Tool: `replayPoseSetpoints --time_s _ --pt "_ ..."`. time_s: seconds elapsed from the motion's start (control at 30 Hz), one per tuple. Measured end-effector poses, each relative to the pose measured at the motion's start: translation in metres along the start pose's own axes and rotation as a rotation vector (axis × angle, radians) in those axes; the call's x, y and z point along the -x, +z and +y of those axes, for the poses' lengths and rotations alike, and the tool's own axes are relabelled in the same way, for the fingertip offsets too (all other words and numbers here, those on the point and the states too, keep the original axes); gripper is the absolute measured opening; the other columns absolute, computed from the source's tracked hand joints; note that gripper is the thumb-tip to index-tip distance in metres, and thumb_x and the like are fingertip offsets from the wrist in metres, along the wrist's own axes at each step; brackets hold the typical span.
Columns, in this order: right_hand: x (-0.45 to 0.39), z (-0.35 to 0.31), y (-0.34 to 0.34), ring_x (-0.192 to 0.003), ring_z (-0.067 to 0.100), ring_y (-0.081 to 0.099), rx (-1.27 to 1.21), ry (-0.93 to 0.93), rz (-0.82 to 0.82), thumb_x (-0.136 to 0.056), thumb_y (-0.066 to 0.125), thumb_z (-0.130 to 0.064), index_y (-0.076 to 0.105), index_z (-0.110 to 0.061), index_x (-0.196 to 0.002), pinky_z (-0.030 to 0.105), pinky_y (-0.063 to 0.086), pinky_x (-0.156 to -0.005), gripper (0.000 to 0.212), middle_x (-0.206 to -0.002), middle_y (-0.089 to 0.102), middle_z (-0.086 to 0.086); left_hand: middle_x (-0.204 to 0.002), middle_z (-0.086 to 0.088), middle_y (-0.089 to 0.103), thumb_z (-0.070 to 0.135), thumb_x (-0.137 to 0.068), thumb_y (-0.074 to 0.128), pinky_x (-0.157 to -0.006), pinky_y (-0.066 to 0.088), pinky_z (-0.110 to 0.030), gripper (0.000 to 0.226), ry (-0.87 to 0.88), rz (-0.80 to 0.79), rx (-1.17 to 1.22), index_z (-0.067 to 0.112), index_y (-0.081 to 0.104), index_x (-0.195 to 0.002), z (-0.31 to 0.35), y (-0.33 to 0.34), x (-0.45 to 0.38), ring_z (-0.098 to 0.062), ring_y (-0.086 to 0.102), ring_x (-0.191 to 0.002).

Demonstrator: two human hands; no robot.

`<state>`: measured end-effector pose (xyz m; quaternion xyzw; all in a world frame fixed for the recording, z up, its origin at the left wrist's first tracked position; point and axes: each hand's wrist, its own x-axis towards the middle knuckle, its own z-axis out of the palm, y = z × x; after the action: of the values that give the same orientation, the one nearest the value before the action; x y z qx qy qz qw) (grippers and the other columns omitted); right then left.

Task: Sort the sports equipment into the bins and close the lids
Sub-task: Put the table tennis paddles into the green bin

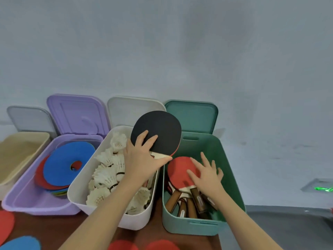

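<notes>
Left hand (142, 157): fingers (144, 136) spread on the black face of a table tennis paddle (158, 130), thumb hooked round the pale neck of the handle, so the hand grips it. The paddle is held up, blade away from the wrist, over the gap between the white bin (137, 221) and the green bin (232, 159).

Right hand (207, 174): fingers straight and splayed, holding nothing, pressed flat on the red face of a second paddle (180, 172). That paddle lies on top inside the green bin, handle toward the person. Beneath those fingers, further paddles (189, 204) are stacked in the same bin, their brown handles pointing to the near wall.

Just under the left wrist the white bin is full of white shuttlecocks (106, 174). Farther out on that side, a purple bin (36, 204) holds flat discs (66, 161), a blue one with a centre hole uppermost, red ones below. Beyond it, at the frame edge, is a beige bin (21, 159).

All four lids stand open behind the bins: green lid (191, 116), white lid (126, 109), purple lid (77, 114), grey lid (28, 118).

Nearer than the forearms, on the dark brown tabletop (54, 230), loose discs remain: red ones (5, 224) and a blue one (21, 243) at the left, two more red shapes (144, 245) at the bottom edge.
</notes>
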<state>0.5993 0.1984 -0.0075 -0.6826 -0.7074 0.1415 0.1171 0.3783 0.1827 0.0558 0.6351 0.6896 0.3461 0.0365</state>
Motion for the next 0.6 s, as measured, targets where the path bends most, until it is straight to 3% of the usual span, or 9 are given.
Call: replayPoseSetpoints --time_s 0.1,0.23,0.3,0.47,0.6 --pt "0.003 0.001 -0.019 -0.142 0.018 0.017 -0.193 -0.133 0.199 -0.096 0.038 -0.044 0.026 -0.043 -0.143 0.041 0.010 -0.109 0.048 -0.154 0.020 -0.009 -0.144 0.015 0.034 0.083 -0.047 0.048 -0.107 0.029 -0.047 0.092 0.004 -0.106 -0.003 0.040 0.050 -0.128 0.018 0.007 0.003 -0.030 0.031 -0.128" --pt "0.013 0.013 -0.044 -0.127 -0.006 0.030 -0.330 -0.219 0.386 -0.090 0.037 -0.044 0.034 -0.042 -0.138 0.028 0.014 -0.102 0.048 -0.139 0.042 -0.019 -0.146 0.018 0.028 0.078 -0.055 0.061 -0.109 0.023 -0.043 0.086 0.033 -0.240 -0.055 0.044 0.042 -0.132 0.047 0.029 0.011 -0.027 0.027 -0.129" --pt "0.018 0.023 -0.045 -0.123 -0.008 0.034 -0.241 -0.270 0.387 -0.090 0.033 -0.049 0.040 -0.042 -0.135 0.027 0.015 -0.099 0.047 -0.136 0.046 -0.019 -0.145 0.019 0.028 0.077 -0.057 0.061 -0.109 0.023 -0.044 0.085 0.050 -0.282 -0.062 0.044 0.042 -0.132 0.058 0.044 0.016 -0.027 0.028 -0.129" --pt "0.025 0.039 -0.032 -0.131 0.011 0.037 -0.088 -0.269 0.297 -0.092 0.027 -0.046 0.049 -0.035 -0.132 0.026 0.010 -0.100 0.047 -0.139 0.046 -0.013 -0.148 0.015 0.027 0.075 -0.062 0.061 -0.113 0.014 -0.048 0.083 0.061 -0.405 -0.040 0.041 0.040 -0.135 0.071 0.079 0.022 -0.033 0.019 -0.136" --pt "0.022 0.045 -0.031 -0.134 0.004 0.031 -0.020 -0.177 0.159 -0.099 0.035 -0.033 0.042 -0.037 -0.137 0.031 0.009 -0.104 0.039 -0.145 0.038 -0.014 -0.156 0.004 0.009 0.078 -0.068 0.050 -0.113 -0.001 -0.049 0.091 0.091 -0.568 -0.216 0.037 0.022 -0.145 0.060 0.088 0.024 -0.034 -0.001 -0.142"
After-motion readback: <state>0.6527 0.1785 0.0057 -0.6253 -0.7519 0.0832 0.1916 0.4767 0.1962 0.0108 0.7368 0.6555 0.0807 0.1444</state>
